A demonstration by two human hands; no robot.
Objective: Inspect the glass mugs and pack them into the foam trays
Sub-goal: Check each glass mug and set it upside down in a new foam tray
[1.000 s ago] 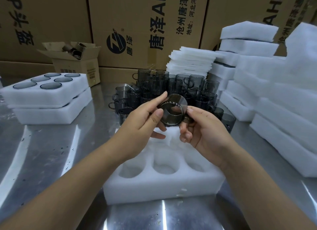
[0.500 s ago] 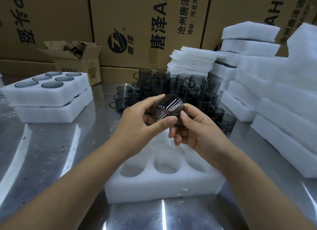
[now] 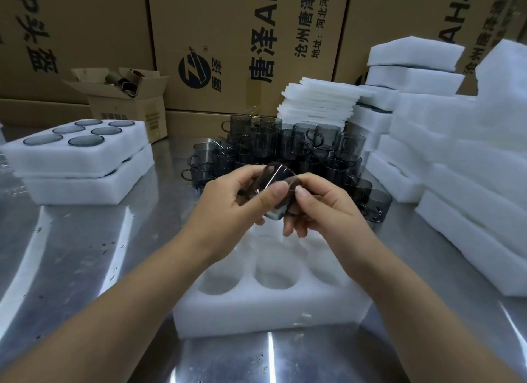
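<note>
A smoky grey glass mug (image 3: 275, 180) is held up between both hands above a white foam tray (image 3: 265, 311) with round empty wells. My left hand (image 3: 228, 208) grips the mug from the left, thumb across its side. My right hand (image 3: 322, 208) pinches it from the right. The mug is tilted, its base turned toward me. Behind my hands, a crowd of several more grey mugs (image 3: 288, 146) stands stacked on the steel table (image 3: 79, 254).
Two stacked foam trays (image 3: 77, 166) at left, the top one filled with mugs. Piles of foam trays (image 3: 462, 166) and thin foam sheets (image 3: 319, 103) at right. A small open carton (image 3: 128, 103) and big cardboard boxes (image 3: 245, 40) line the back.
The mug has been turned in my hands: a second ago its open mouth faced me, now its base does. Both hands have stayed above the tray.
</note>
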